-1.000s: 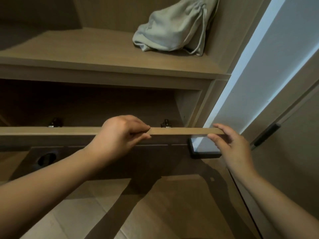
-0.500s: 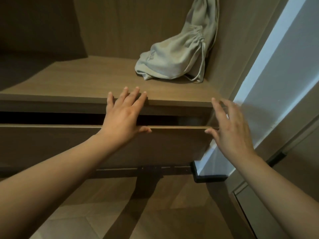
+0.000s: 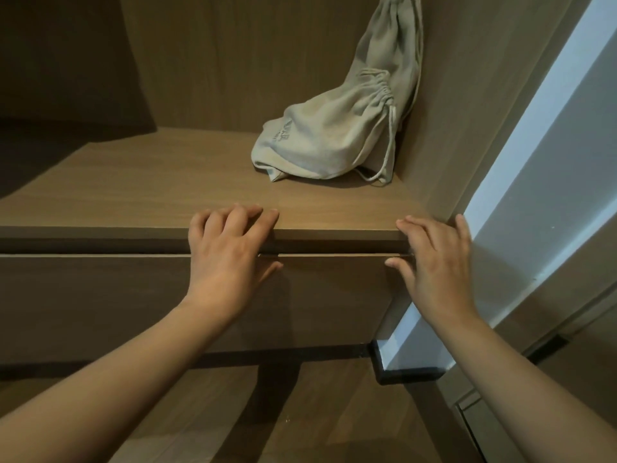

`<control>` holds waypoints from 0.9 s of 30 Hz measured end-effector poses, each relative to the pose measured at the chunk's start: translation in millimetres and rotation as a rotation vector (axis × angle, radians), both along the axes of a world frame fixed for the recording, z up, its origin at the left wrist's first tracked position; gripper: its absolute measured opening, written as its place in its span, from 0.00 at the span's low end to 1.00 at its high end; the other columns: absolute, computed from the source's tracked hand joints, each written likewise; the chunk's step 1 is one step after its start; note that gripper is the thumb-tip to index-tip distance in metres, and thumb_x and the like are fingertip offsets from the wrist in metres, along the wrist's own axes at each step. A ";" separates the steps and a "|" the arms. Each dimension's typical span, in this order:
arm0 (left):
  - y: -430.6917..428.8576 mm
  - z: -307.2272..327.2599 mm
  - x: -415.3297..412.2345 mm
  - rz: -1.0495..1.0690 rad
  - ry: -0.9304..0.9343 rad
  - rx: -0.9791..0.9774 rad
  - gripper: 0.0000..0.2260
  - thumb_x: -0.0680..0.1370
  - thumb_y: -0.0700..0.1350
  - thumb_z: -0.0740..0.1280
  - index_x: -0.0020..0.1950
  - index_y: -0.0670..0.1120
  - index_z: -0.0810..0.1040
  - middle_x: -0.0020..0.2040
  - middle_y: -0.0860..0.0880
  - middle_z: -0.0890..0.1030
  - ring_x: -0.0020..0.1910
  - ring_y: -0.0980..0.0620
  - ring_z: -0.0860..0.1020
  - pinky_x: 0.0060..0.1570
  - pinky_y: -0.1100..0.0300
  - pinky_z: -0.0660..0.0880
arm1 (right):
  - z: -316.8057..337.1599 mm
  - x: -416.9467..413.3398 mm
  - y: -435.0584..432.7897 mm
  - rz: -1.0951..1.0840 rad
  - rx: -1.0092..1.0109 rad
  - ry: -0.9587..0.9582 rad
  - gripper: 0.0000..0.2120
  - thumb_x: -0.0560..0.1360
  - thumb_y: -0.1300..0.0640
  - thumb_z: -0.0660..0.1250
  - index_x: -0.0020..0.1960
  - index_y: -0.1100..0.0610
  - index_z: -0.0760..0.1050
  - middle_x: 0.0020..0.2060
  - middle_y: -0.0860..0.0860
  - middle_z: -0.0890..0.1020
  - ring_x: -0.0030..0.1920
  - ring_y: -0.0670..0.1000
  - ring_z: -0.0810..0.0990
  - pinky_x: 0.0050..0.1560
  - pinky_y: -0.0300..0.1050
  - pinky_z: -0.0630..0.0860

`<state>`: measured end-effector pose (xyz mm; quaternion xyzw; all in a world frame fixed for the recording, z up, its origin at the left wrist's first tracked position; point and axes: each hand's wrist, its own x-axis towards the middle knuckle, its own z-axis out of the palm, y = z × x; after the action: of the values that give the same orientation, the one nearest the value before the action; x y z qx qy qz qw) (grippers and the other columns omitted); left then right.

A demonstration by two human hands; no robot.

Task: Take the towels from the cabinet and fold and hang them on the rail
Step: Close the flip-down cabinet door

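Wood-grain brown cabinet, seen from the front and slightly above.

Flat brown wood-grain shelf board: one container on it, at the back right corner. Pale grey-green cloth drawstring bag, slumped on its side, neck cinched by a cord, top end leaning up against the cabinet's right side wall. Faint mark on the cloth, unreadable. Bag contents hidden by the cloth.

Plain brown wood-grain drawer front directly beneath the shelf's front edge, near flush with it, only a thin dark seam between. Drawer interior not visible.

Towels: none in view; cannot tell whether inside drawer or bag.

Left hand: palm over the seam, about mid-width of the drawer front; fingers loosely bent up onto the shelf's front edge, thumb lying on the drawer front just under the seam. Nothing grasped, grip released.

Right hand: at the right end of the drawer front, beside the shelf's front right corner; fingers spread and nearly straight, tips on the shelf edge, thumb tip at the seam. Released as well, nothing grasped.

Right of the cabinet: pale white wall strip, a black skirting piece at its foot. Brown wood floor below.
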<state>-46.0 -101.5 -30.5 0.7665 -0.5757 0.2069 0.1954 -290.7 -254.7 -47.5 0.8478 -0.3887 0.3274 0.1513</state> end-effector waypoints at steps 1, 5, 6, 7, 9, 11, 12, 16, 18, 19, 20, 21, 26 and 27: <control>-0.4 -1.3 0.4 0.002 -0.002 -0.013 0.32 0.70 0.54 0.75 0.73 0.50 0.70 0.67 0.44 0.74 0.62 0.40 0.72 0.66 0.41 0.62 | -1.7 2.0 -0.2 -0.007 -0.005 -0.018 0.28 0.68 0.52 0.77 0.65 0.57 0.74 0.59 0.55 0.78 0.61 0.57 0.75 0.75 0.61 0.55; -1.7 -5.3 2.5 0.000 -0.017 -0.042 0.34 0.68 0.54 0.77 0.72 0.48 0.72 0.65 0.43 0.75 0.60 0.39 0.73 0.63 0.41 0.63 | -7.5 4.0 -1.7 -0.020 0.000 -0.052 0.27 0.69 0.53 0.76 0.65 0.58 0.74 0.59 0.56 0.78 0.61 0.58 0.75 0.76 0.61 0.54; -2.0 -5.8 2.3 0.004 -0.019 -0.045 0.34 0.68 0.54 0.77 0.71 0.48 0.72 0.64 0.43 0.75 0.59 0.39 0.74 0.63 0.42 0.63 | -8.0 3.9 -1.7 -0.020 0.004 -0.054 0.27 0.69 0.53 0.76 0.65 0.58 0.74 0.59 0.56 0.78 0.61 0.58 0.75 0.76 0.60 0.54; -2.0 -6.0 1.7 0.006 -0.018 -0.046 0.34 0.67 0.55 0.77 0.71 0.48 0.73 0.64 0.43 0.76 0.59 0.39 0.74 0.62 0.42 0.63 | -8.3 3.8 -1.2 -0.019 0.008 -0.056 0.27 0.69 0.53 0.76 0.65 0.58 0.74 0.59 0.56 0.78 0.61 0.58 0.75 0.76 0.60 0.53; -2.8 -5.5 2.1 0.005 -0.013 -0.042 0.34 0.67 0.55 0.77 0.70 0.48 0.73 0.64 0.43 0.76 0.59 0.39 0.74 0.62 0.43 0.63 | -7.2 4.2 -1.7 -0.020 0.019 -0.061 0.26 0.69 0.54 0.76 0.64 0.58 0.74 0.58 0.57 0.78 0.60 0.58 0.75 0.76 0.60 0.54; -1.6 -6.2 2.9 -0.004 -0.021 -0.037 0.34 0.67 0.56 0.76 0.71 0.48 0.73 0.65 0.43 0.75 0.60 0.39 0.73 0.62 0.42 0.63 | -6.4 4.4 0.1 -0.024 0.032 -0.065 0.26 0.69 0.54 0.76 0.64 0.58 0.74 0.58 0.57 0.78 0.60 0.58 0.75 0.76 0.60 0.54; -1.4 -6.5 3.9 -0.009 -0.022 -0.035 0.34 0.68 0.55 0.76 0.71 0.48 0.73 0.65 0.43 0.75 0.61 0.39 0.73 0.62 0.42 0.63 | -6.2 5.3 0.7 -0.024 0.041 -0.068 0.26 0.69 0.54 0.76 0.64 0.59 0.75 0.58 0.57 0.78 0.61 0.58 0.75 0.76 0.60 0.53; -1.8 -6.1 4.9 -0.013 -0.014 -0.022 0.34 0.68 0.55 0.75 0.72 0.47 0.72 0.66 0.43 0.75 0.62 0.39 0.72 0.63 0.42 0.62 | -5.0 8.2 5.8 -0.031 0.081 -0.092 0.26 0.69 0.56 0.76 0.65 0.59 0.74 0.60 0.57 0.77 0.63 0.58 0.74 0.76 0.59 0.53; -2.8 -7.0 5.1 -0.010 -0.014 -0.015 0.34 0.69 0.56 0.75 0.72 0.47 0.72 0.66 0.43 0.75 0.62 0.39 0.72 0.63 0.42 0.61 | -5.8 9.6 8.6 -0.036 0.106 -0.092 0.27 0.69 0.57 0.76 0.66 0.59 0.73 0.61 0.57 0.76 0.65 0.58 0.72 0.75 0.60 0.55; -2.4 -6.5 5.1 -0.012 -0.010 -0.006 0.34 0.69 0.56 0.75 0.72 0.47 0.71 0.66 0.43 0.74 0.62 0.40 0.71 0.63 0.42 0.61 | -5.4 9.6 10.5 -0.035 0.125 -0.090 0.28 0.69 0.57 0.76 0.66 0.59 0.73 0.62 0.57 0.76 0.66 0.58 0.72 0.75 0.61 0.56; -1.2 -4.7 4.7 -0.015 0.001 0.010 0.35 0.68 0.57 0.75 0.72 0.48 0.71 0.66 0.43 0.74 0.62 0.40 0.71 0.64 0.42 0.60 | -4.0 9.0 12.8 -0.035 0.148 -0.085 0.28 0.69 0.57 0.76 0.67 0.59 0.72 0.63 0.57 0.76 0.67 0.58 0.71 0.75 0.62 0.56; 0.3 -1.5 4.0 -0.019 0.013 0.035 0.36 0.68 0.57 0.75 0.73 0.48 0.70 0.66 0.43 0.74 0.62 0.40 0.71 0.64 0.42 0.60 | -1.0 7.8 15.4 -0.034 0.176 -0.068 0.30 0.68 0.57 0.76 0.68 0.59 0.72 0.64 0.56 0.75 0.68 0.57 0.71 0.75 0.63 0.56; 7.6 38.5 0.3 -0.023 0.137 0.354 0.38 0.71 0.59 0.72 0.77 0.52 0.61 0.74 0.47 0.67 0.71 0.44 0.65 0.71 0.43 0.59 | 40.0 3.2 27.8 -0.053 0.484 0.151 0.36 0.71 0.52 0.74 0.75 0.55 0.65 0.73 0.53 0.68 0.74 0.54 0.64 0.74 0.56 0.61; 7.4 49.9 -0.2 -0.021 0.172 0.428 0.36 0.73 0.59 0.69 0.78 0.53 0.58 0.76 0.49 0.63 0.74 0.47 0.62 0.73 0.46 0.57 | 54.5 3.9 30.4 -0.066 0.557 0.212 0.36 0.73 0.49 0.72 0.76 0.54 0.62 0.74 0.51 0.66 0.75 0.52 0.62 0.74 0.51 0.61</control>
<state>-46.2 -94.1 19.4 0.7994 -0.5955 0.0120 0.0788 -286.8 -224.4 7.0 0.8732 -0.4728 0.1125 -0.0370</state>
